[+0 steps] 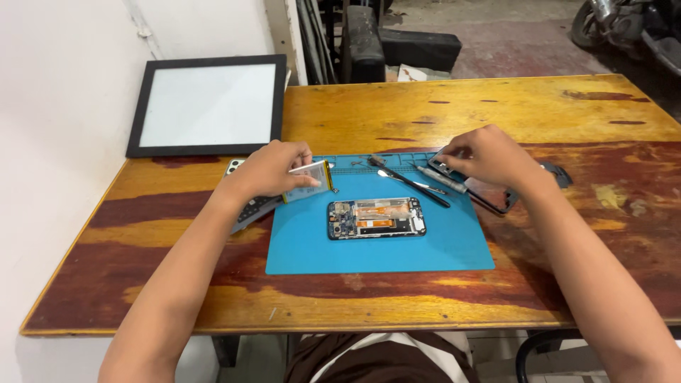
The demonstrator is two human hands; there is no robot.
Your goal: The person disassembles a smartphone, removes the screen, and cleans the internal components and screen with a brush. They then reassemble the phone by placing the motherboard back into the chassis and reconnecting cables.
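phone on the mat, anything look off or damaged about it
The phone lies in the middle of the blue mat with its back off and its insides showing. The left hand holds a flat battery beside it. No crack or spill is visible.

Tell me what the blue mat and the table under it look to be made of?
The blue mat looks like soft rubber or silicone: matte, evenly coloured, with moulded compartments along its far edge. The table looks like varnished wood: streaky yellow and red-brown grain, a slight gloss, worn patches. The left hand holds a flat battery that seems foil-wrapped, silvery with a yellow edge, though that is less certain.
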